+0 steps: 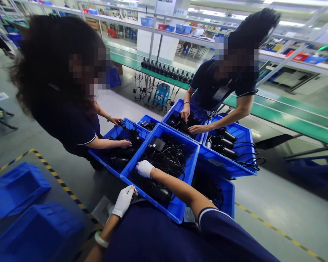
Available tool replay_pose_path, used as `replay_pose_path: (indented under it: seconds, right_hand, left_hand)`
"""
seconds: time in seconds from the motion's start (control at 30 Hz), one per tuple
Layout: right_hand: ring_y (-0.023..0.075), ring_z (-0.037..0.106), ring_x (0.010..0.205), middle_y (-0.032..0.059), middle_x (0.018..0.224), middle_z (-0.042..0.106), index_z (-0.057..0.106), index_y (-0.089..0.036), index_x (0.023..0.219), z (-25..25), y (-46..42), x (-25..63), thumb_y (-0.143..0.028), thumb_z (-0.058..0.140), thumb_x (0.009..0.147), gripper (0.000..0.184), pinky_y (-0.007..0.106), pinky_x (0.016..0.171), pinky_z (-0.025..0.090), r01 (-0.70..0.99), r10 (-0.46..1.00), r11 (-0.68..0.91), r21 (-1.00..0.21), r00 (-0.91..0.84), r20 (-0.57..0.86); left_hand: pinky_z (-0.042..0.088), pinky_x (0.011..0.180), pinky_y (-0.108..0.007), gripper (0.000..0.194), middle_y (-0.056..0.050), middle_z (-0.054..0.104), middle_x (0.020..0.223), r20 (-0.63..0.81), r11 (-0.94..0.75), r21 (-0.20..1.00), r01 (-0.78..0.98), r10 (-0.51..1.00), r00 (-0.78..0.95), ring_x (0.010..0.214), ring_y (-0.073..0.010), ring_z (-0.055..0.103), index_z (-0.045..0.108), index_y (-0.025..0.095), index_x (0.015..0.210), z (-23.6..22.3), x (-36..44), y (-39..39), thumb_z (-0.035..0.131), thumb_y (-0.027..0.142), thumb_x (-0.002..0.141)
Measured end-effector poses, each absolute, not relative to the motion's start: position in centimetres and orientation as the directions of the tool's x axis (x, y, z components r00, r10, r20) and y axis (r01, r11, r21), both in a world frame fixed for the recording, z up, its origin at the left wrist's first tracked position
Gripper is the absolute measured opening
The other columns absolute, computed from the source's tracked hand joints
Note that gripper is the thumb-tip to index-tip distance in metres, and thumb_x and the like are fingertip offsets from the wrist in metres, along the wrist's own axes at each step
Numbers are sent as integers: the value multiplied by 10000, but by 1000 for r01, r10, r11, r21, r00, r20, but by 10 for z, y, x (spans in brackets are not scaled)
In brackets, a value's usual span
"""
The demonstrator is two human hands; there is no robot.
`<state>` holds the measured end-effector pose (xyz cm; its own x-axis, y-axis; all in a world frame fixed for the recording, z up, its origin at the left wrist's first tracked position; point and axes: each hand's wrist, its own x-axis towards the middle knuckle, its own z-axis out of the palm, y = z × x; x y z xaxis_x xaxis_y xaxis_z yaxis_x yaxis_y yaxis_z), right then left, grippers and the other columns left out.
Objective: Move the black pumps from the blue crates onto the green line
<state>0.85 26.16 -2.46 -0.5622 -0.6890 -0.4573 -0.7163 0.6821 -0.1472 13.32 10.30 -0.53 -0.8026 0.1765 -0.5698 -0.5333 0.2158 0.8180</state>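
A blue bin (pixel 177 213) in front of me holds black power adapters and tangled cables (pixel 168 158). My right hand (pixel 144 168), in a white glove, reaches into the bin and is curled like a fist among the cables; what it holds is hidden. My left hand (pixel 124 200), also in a white glove, is at the bin's near left rim with its fingers pressed together. I cannot make out what is in them.
Two other people in dark shirts bend over neighbouring blue bins (pixel 229 165), hands among black devices and cables. More blue bins (pixel 16 187) sit on the floor at lower left beside yellow-black floor tape (pixel 57 180). A green conveyor (pixel 289 120) runs behind.
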Motion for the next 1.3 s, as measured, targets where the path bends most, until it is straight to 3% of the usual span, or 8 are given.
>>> replay_pose_path:
  seconds: [0.37, 0.63, 0.87, 1.13, 1.3]
  right_hand:
    - [223, 599, 854, 135, 1029, 590, 583, -145, 1059, -25, 281, 16, -315, 449, 892, 273, 317, 712, 430, -548, -573, 812, -202, -677, -462]
    - [221, 602, 827, 118, 1013, 604, 617, -156, 1013, -23, 267, 9, -313, 481, 860, 258, 305, 672, 427, -635, -635, 751, -180, -621, -460]
    - [229, 604, 810, 165, 998, 607, 619, -94, 958, -24, 261, 7, -305, 497, 853, 265, 314, 682, 441, -722, -697, 676, -147, -561, -447]
    - [214, 586, 831, 144, 1016, 588, 568, -117, 1027, -23, 273, 18, -315, 446, 889, 270, 315, 705, 422, -605, -638, 763, -229, -643, -424]
    - [224, 586, 844, 137, 1033, 581, 570, -136, 1046, -21, 272, 12, -341, 487, 867, 285, 318, 698, 419, -600, -615, 775, -197, -644, -455]
  left_hand:
    - [396, 558, -247, 443, -38, 586, 661, -565, 232, 819, -525, 161, -809, 617, -155, 507, 553, 161, 648, 3, 133, 105, 413, 562, 776]
    - [405, 581, -255, 414, -35, 586, 660, -541, 226, 834, -503, 157, -827, 626, -156, 511, 552, 160, 637, 5, 134, 105, 415, 521, 787]
    - [405, 577, -249, 412, -36, 587, 662, -539, 224, 836, -502, 160, -827, 637, -158, 517, 547, 160, 635, 5, 133, 107, 414, 518, 789]
    - [405, 612, -256, 428, -36, 585, 668, -550, 230, 828, -512, 157, -820, 646, -162, 514, 540, 168, 639, 3, 133, 106, 393, 541, 790]
    - [400, 599, -251, 433, -28, 572, 650, -559, 208, 825, -526, 154, -815, 617, -151, 497, 536, 169, 634, 3, 132, 106, 405, 553, 783]
